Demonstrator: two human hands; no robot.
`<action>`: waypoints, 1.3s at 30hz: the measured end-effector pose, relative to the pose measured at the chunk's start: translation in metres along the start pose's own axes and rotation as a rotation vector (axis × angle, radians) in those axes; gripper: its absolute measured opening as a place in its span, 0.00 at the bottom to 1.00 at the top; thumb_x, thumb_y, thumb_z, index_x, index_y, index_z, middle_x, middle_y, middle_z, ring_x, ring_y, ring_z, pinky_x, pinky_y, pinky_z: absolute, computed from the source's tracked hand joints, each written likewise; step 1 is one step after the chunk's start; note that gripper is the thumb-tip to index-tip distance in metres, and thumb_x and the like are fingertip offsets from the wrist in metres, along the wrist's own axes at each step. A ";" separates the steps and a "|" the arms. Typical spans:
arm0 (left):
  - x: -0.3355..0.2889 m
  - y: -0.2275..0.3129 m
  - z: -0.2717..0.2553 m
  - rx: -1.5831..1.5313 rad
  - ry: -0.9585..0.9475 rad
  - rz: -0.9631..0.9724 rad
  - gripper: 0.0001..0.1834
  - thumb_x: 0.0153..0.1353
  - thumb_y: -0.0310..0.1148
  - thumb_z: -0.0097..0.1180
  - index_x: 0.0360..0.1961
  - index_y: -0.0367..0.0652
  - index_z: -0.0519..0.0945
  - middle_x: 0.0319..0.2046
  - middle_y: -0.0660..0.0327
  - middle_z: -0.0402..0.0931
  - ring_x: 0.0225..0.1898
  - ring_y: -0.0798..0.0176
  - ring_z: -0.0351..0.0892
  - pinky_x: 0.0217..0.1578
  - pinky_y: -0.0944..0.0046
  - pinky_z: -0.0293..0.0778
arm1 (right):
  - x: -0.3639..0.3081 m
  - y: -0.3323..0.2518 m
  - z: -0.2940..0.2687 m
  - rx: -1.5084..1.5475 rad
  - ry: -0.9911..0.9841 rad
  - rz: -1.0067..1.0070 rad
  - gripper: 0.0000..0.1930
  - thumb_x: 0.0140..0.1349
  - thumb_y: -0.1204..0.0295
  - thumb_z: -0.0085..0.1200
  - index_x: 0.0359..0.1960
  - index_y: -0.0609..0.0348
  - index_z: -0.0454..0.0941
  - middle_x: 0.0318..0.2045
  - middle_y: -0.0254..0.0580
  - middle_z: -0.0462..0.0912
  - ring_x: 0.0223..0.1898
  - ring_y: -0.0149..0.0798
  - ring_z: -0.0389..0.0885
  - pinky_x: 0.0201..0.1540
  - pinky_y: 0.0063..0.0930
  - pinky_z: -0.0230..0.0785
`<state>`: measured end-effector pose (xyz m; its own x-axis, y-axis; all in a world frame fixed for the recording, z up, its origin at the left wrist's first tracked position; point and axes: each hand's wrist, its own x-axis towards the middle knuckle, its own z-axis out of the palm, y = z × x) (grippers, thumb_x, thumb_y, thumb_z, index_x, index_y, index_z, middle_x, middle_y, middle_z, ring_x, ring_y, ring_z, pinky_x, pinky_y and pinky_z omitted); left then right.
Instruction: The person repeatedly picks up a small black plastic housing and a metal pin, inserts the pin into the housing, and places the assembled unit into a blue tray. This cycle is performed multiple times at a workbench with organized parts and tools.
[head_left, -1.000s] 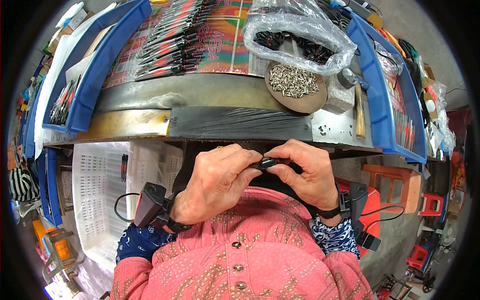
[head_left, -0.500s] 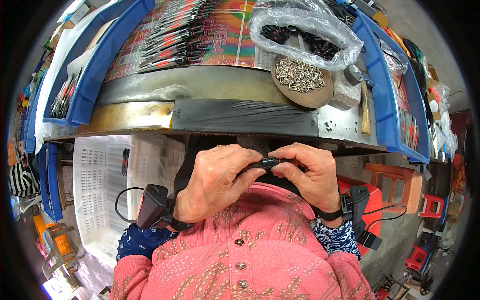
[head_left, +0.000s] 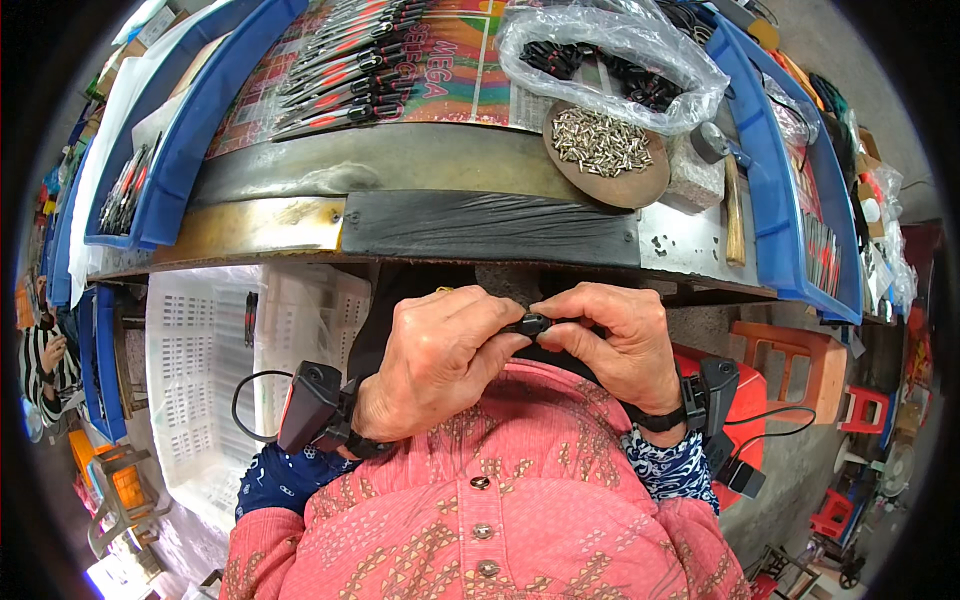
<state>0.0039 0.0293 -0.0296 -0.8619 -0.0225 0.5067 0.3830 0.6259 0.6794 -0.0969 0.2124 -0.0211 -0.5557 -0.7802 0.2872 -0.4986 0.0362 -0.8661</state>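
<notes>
Black part (head_left: 534, 324) pinched between closed fingertips of left hand (head_left: 438, 352) and right hand (head_left: 622, 338), held just off table (head_left: 490, 225). Tools (head_left: 350, 75) already laid in row. Pins (head_left: 600, 142) and bagged parts (head_left: 652, 90) judged unused; held part's completion cannot be told.

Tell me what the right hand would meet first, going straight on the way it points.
The right hand has a small black part at its fingertips; beyond that, it would probably first meet the left hand, whose fingertips face it, though depth is hard to judge.
</notes>
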 end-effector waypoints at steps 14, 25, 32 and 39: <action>0.025 0.003 -0.005 0.028 0.063 0.066 0.14 0.43 0.24 0.70 0.34 0.42 0.83 0.23 0.60 0.79 0.19 0.62 0.76 0.21 0.66 0.72 | 0.011 -0.013 -0.014 -0.075 0.098 -0.044 0.12 0.53 0.75 0.67 0.39 0.65 0.84 0.27 0.43 0.84 0.27 0.34 0.81 0.30 0.23 0.71; 0.038 0.001 -0.017 0.012 0.067 -0.039 0.13 0.44 0.20 0.69 0.34 0.38 0.83 0.22 0.61 0.77 0.17 0.69 0.72 0.19 0.70 0.67 | 0.042 0.004 -0.052 -0.755 0.353 -0.162 0.14 0.52 0.73 0.65 0.40 0.64 0.82 0.31 0.44 0.79 0.35 0.49 0.73 0.38 0.39 0.66; 0.038 -0.003 -0.020 0.032 0.067 -0.097 0.12 0.45 0.19 0.68 0.33 0.38 0.84 0.21 0.63 0.76 0.17 0.71 0.70 0.18 0.71 0.65 | 0.048 0.016 -0.046 -0.877 0.363 -0.114 0.18 0.48 0.67 0.68 0.40 0.64 0.82 0.34 0.45 0.77 0.39 0.49 0.72 0.40 0.41 0.67; 0.039 -0.003 -0.024 0.056 0.007 -0.136 0.13 0.46 0.24 0.69 0.34 0.38 0.81 0.24 0.55 0.77 0.24 0.53 0.77 0.24 0.60 0.73 | 0.050 0.020 -0.045 -0.883 0.361 -0.135 0.19 0.49 0.64 0.67 0.39 0.64 0.81 0.34 0.45 0.76 0.39 0.49 0.72 0.42 0.41 0.66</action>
<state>-0.0229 0.0080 0.0004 -0.9021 -0.1155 0.4157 0.2435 0.6590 0.7116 -0.1648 0.2026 -0.0056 -0.5548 -0.5788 0.5977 -0.8122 0.5325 -0.2383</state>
